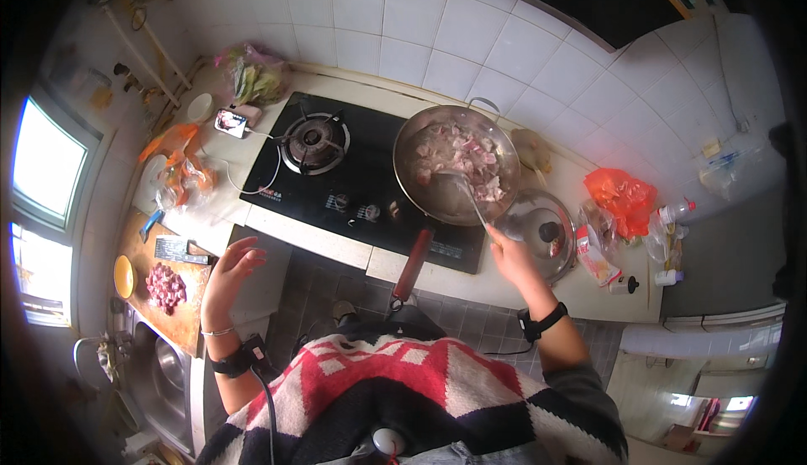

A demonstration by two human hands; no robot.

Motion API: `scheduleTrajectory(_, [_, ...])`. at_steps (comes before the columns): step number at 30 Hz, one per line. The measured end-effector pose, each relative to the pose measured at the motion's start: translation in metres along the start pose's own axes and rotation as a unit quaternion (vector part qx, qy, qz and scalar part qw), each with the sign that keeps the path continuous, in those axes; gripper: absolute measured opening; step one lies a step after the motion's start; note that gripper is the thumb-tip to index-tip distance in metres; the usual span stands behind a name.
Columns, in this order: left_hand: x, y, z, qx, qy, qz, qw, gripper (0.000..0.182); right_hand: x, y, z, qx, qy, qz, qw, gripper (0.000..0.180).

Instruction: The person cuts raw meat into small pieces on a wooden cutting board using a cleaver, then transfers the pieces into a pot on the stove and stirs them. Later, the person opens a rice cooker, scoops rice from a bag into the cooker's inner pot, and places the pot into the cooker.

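My right hand [512, 255] grips the handle of a metal spatula [474, 203], whose head rests in a large wok [403, 181] on the right burner. Pieces of pale pink meat [470, 149] lie in cloudy liquid in the wok, mostly at its upper and right side. The wok's red handle [414, 265] points towards my body. My left hand [234, 271] is raised with fingers loosely curled and apart, holding nothing, between the hob and a wooden cutting board [189, 332]. On the board are a heap of diced raw meat [166, 287], a cleaver [173, 249] and a yellow bowl [125, 276].
A glass lid [526, 216] lies right of the wok, near a red plastic bag [621, 200] and bottles. The left burner [313, 140] holds no pan. A phone [231, 122] with a cable, bagged greens [255, 80] and an orange bag [173, 141] are leftward; the sink [165, 370] is lower left.
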State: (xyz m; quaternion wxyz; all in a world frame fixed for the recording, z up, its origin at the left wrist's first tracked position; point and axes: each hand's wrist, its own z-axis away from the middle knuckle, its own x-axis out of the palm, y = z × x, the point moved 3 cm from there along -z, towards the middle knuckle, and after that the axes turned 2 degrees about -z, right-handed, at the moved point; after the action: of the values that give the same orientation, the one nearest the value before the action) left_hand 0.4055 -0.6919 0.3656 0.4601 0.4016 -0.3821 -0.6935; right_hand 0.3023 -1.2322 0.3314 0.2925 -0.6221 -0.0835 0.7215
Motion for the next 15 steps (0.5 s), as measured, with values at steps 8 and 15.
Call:
scheduleTrajectory(8, [-0.012,-0.007,0.025,-0.017,0.033,0.020,0.999,0.044,-0.036,0.013,-0.071,-0.011,0.096,0.026,0.995,0.046])
scheduleTrajectory(15, [-0.019,-0.010,0.025,-0.012,0.037,0.018,0.999,0.045,-0.013,0.040,-0.095,0.119,0.030,-0.065,0.990,0.046])
